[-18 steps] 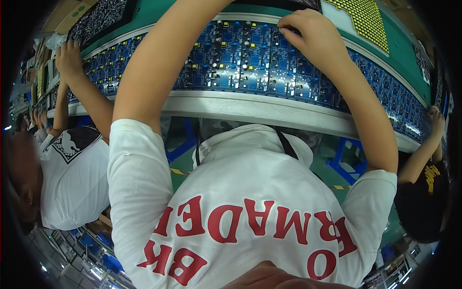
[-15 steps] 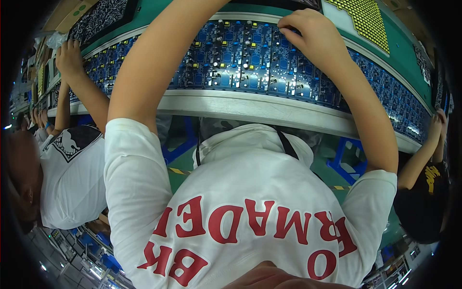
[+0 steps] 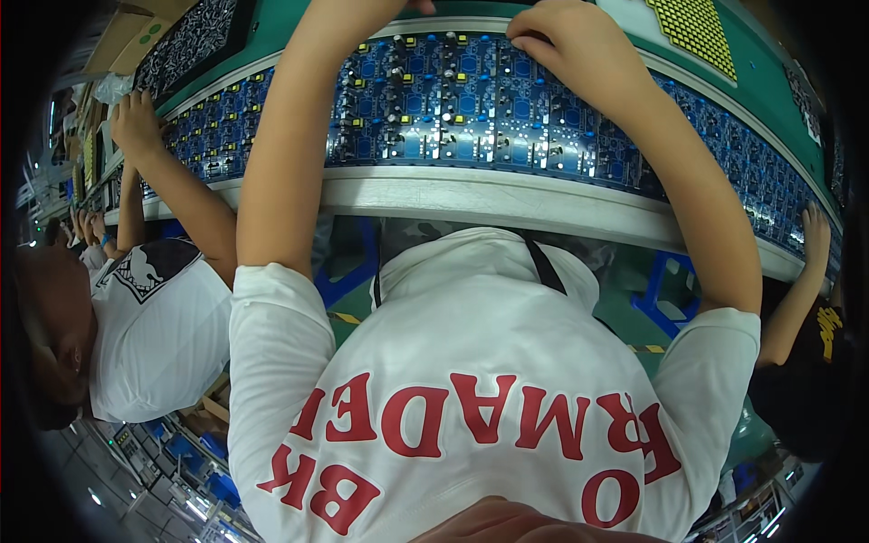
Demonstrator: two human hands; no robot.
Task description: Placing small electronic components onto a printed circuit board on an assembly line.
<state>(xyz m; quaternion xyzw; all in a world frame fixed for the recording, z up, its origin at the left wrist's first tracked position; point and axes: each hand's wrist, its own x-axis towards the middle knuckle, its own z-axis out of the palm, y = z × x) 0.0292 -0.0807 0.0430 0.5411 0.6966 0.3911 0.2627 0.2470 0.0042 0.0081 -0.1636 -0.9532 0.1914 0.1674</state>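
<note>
A long row of blue circuit boards [image 3: 466,100] lies in front of me, dotted with yellow, black and silver components. My right hand [image 3: 566,32] is over the far edge of the boards, right of the middle. Its fingers are curled toward the thumb; anything between the fingertips is too small to make out. My left hand [image 3: 398,5] reaches past the far rail and is mostly cut off by the top edge. Only a bit of its fingers shows, so its grip is hidden.
A pale metal rail [image 3: 489,192] borders the boards on my side. Beyond them lie a yellow grid of small parts [image 3: 692,32] and a black tray of small dark parts [image 3: 190,41]. One co-worker's hand [image 3: 136,122] is at left, another's hand [image 3: 816,231] at right.
My left forearm has swung right, and part of that hand now shows at the top edge. My right hand has shifted slightly left and away from me. The right co-worker's hand has come over the boards.
</note>
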